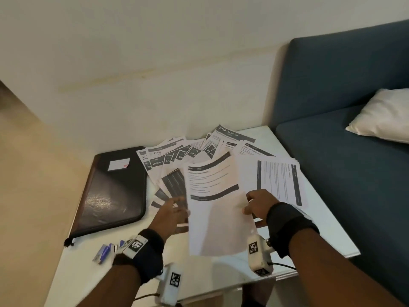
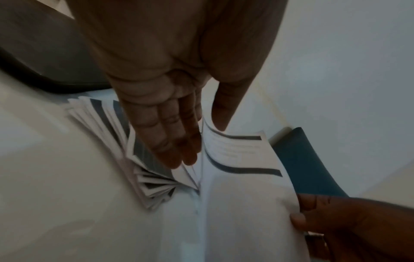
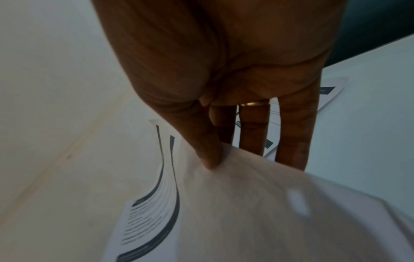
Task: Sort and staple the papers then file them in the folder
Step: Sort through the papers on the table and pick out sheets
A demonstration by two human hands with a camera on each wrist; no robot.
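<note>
Right hand (image 1: 259,203) has a sheet (image 1: 215,202) pinched at its right edge, thumb on top and fingers underneath, lifting it clear of the table (image 1: 321,229). Left hand (image 1: 169,214) hovers at the sheet's nine o'clock, fingers straight and held together, holding nothing, just above the fanned papers (image 1: 174,160). That fan spreads from ten to one o'clock on the table; another printed page (image 1: 278,180) lies flat at two o'clock. The black folder (image 1: 112,191) sits closed at nine o'clock, the blue stapler (image 1: 105,251) near the front edge at seven.

I'd say we're in the sorting. To do it well: read the heading first, support the drooping free corner with the flat left hand, and lay it squarely on its matching pile so the edges line up for stapling.
</note>
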